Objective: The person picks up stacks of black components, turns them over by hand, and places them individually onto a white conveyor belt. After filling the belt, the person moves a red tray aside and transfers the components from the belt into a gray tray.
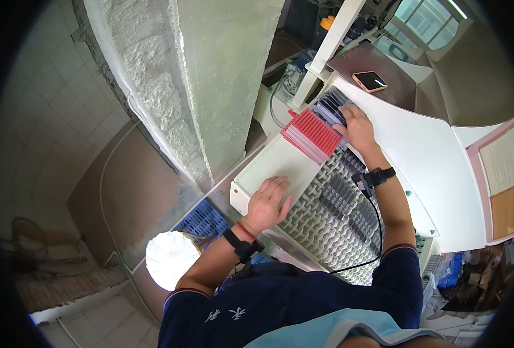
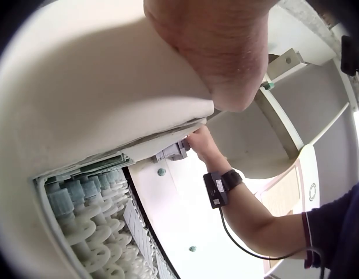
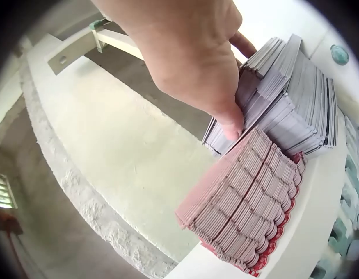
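My left hand rests on a pale flat cover, its fingers relaxed and holding nothing. Farther along the same surface, my right hand grips a stack of thin grey panels. The thumb lies against the near side of the stack, while the other fingers are partly hidden behind it. Right beside the grey panels stands a block of thin red panels, packed on edge. Its scalloped edges show in the right wrist view, close under the thumb.
A conveyor of white roller discs runs below the cover, with dark panels lying on it. A phone lies on a brown surface behind. To the left are a rough pillar and a blue plastic crate.
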A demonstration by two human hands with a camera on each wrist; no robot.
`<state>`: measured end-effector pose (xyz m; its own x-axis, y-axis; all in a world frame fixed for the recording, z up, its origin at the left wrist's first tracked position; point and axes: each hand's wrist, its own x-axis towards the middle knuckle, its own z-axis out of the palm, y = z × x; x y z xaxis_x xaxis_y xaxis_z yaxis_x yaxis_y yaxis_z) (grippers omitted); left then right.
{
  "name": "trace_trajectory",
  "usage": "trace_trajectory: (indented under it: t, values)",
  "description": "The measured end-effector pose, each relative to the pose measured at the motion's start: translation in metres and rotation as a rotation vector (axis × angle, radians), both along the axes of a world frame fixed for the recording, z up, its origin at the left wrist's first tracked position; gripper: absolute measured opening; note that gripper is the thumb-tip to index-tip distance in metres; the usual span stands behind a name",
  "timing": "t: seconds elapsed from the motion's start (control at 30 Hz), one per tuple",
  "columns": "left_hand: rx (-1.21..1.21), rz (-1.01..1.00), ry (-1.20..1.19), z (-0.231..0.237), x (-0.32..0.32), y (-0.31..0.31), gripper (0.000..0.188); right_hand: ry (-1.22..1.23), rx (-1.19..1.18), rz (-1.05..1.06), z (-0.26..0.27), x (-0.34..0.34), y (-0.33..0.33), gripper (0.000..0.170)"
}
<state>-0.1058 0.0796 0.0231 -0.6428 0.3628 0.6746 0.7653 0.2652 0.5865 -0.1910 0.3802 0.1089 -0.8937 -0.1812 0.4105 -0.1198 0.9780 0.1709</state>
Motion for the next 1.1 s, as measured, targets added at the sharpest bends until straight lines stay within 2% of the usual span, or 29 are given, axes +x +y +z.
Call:
trace_trajectory:
  t: [0.2, 0.4, 0.63, 0.83, 0.93, 1.03, 1.1]
  values:
    - [-0.001, -0.004, -0.001, -0.001, 0.0, 0.001, 0.032, 0.053, 0.13, 0.057, 0.003, 0.002, -0.008, 0.053]
    - [-0.001, -0.003, 0.0, 0.0, 0.0, 0.001, 0.032, 0.093, 0.166, 0.09, 0.001, -0.001, -0.011, 0.047]
    - [0.013, 0.011, -0.007, 0.002, 0.0, 0.001, 0.031, 0.203, 0.267, 0.006, 0.013, -0.012, 0.002, 0.053]
    - [0.009, 0.016, 0.018, 0.0, 0.0, 0.003, 0.03, 0.115, 0.281, -0.171, 0.009, -0.017, 0.006, 0.056]
    - [0.01, 0.012, 0.011, -0.001, 0.001, 0.003, 0.03, -0.017, 0.243, -0.245, 0.012, -0.023, 0.012, 0.05]
    - [0.014, 0.009, 0.002, -0.002, 0.0, 0.003, 0.03, 0.059, 0.225, -0.204, 0.028, -0.01, 0.014, 0.045]
    - [0.017, 0.015, 0.001, -0.002, 0.0, 0.003, 0.03, 0.227, 0.188, -0.075, 0.038, 0.005, 0.012, 0.043]
